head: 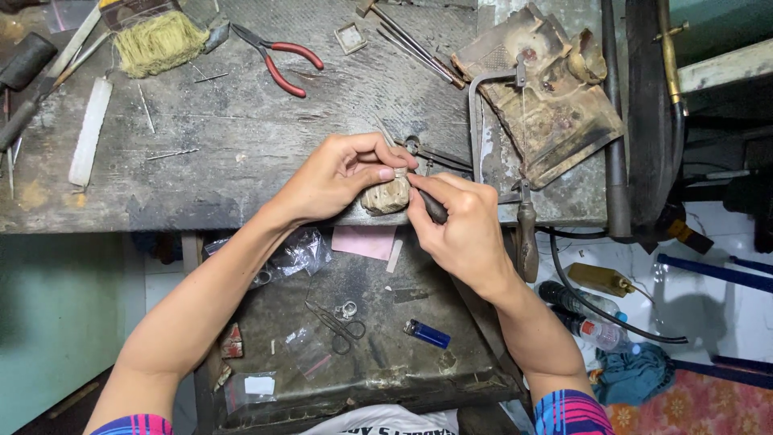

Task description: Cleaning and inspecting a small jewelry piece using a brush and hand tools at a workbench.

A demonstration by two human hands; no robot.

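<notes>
My left hand (pixel 338 173) pinches a small piece against a pale, worn block (pixel 385 196) at the front edge of the dark workbench (pixel 241 137). My right hand (pixel 463 225) grips a dark-handled tool (pixel 431 207) whose tip meets the block just under my left thumb and forefinger. What the fingers hold is too small to make out.
Red-handled pliers (pixel 283 63), a yellowish fibre pad (pixel 158 42) and a white stick (pixel 88 129) lie on the bench. A jeweller's saw frame (pixel 479 121) rests beside a rusty block (pixel 547 89). Below, a tray (pixel 354 379) holds scissors (pixel 338 326), a blue lighter (pixel 427 333) and plastic bags.
</notes>
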